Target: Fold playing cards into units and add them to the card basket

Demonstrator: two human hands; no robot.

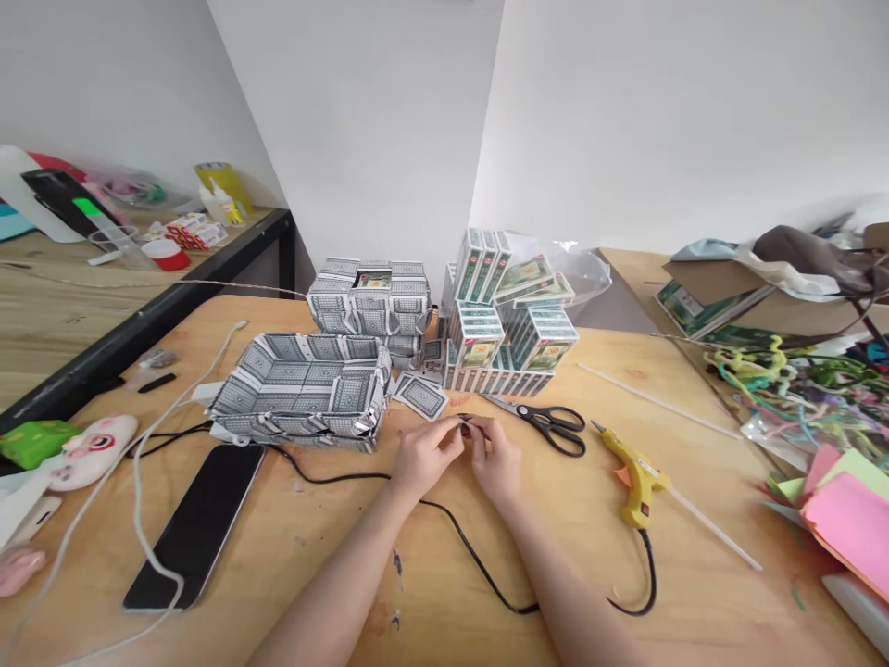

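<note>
Fingers (450, 428) of both hands pinch small dark piece (465, 426).

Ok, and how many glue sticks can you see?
2. One glue stick lies loose on the table beyond the glue gun; the other sticks out of the gun's back end. More may be hidden in the clutter.

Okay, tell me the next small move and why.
I'd probably press the small, mostly hidden dark piece into shape first: the left hand and right hand both pinch it, while the yellow plastic glue gun lies unheld on the pale wooden table.
</note>
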